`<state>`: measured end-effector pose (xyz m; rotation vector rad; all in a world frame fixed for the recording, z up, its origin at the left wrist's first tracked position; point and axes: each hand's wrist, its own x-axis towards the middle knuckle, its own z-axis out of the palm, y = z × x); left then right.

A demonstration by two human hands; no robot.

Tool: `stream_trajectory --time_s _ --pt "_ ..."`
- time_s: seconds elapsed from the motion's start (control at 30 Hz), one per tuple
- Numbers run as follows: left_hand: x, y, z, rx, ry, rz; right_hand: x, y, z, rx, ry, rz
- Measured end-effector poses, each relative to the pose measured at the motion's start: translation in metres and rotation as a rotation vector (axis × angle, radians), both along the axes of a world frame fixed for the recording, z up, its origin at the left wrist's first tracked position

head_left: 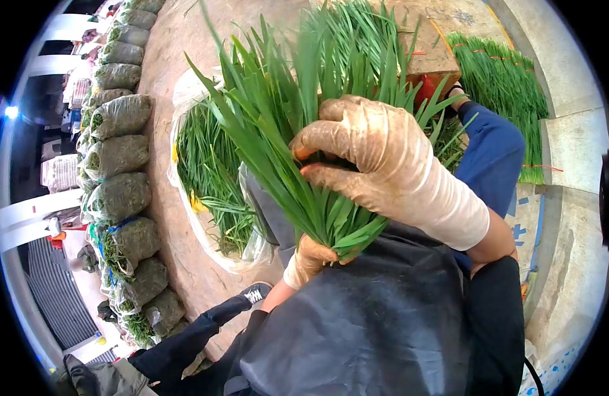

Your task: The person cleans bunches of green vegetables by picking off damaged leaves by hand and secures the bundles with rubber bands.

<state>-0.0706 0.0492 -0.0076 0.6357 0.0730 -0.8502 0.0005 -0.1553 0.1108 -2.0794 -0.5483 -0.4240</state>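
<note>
A loose bunch of garlic chives fans upward in front of my dark apron. My left hand, in a stained pale glove, is closed around the lower end of the bunch. Over its right side curls my right hand, gloved the same way and soiled. Its thumb and forefinger come nearly together on some of the leaves; whether other leaves lie in the palm is hidden. Behind the bunch, more chives lie near a brown block-like surface.
To the left, an open plastic bag holds loose chives. Tied chive bundles lie at upper right. Filled clear bags line the floor's far left. A person's leg and shoe show at lower left.
</note>
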Motion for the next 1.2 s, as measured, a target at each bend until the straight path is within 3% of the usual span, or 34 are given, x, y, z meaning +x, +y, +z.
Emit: stream_trajectory --time_s 0.27,0.47,0.57,0.6,0.67,0.77,0.8,0.83,0.9,1.0,1.07,1.2 --pt "0.009 0.002 -0.004 -0.001 -0.129 -0.102 -0.002 -0.014 -0.006 -0.127 0.018 0.000" --pt "0.012 0.003 0.007 0.225 -0.171 0.025 -0.005 -0.021 -0.021 -0.118 -0.037 0.020" --pt "0.015 0.014 -0.002 0.349 -0.279 -0.148 -0.006 -0.017 -0.029 -0.148 -0.146 -0.049" --pt "0.015 0.008 0.004 0.346 -0.297 -0.083 -0.007 -0.014 -0.030 -0.137 -0.250 -0.123" --pt "0.016 0.002 0.010 0.337 -0.317 -0.015 -0.015 -0.012 -0.031 -0.138 -0.185 -0.110" --pt "0.018 0.003 0.011 0.329 -0.383 0.090 -0.027 -0.018 -0.027 0.357 0.106 -0.217" --pt "0.020 0.011 0.010 0.457 -0.476 0.014 -0.028 -0.027 -0.025 0.361 0.115 -0.182" --pt "0.020 0.016 0.011 0.522 -0.521 -0.023 -0.031 -0.036 -0.023 0.157 0.061 -0.229" --pt "0.021 0.024 0.017 0.679 -0.538 -0.112 -0.036 -0.042 -0.008 -0.001 0.008 -0.329" --pt "0.020 0.023 0.016 0.842 -0.541 -0.227 -0.045 -0.046 -0.001 0.035 -0.051 -0.425" --pt "0.021 0.019 0.022 0.921 -0.583 -0.288 -0.044 -0.047 -0.004 0.158 -0.071 -0.208" --pt "0.015 0.011 0.025 0.879 -0.516 -0.193 -0.033 -0.020 0.007 -0.019 -0.311 -0.295"
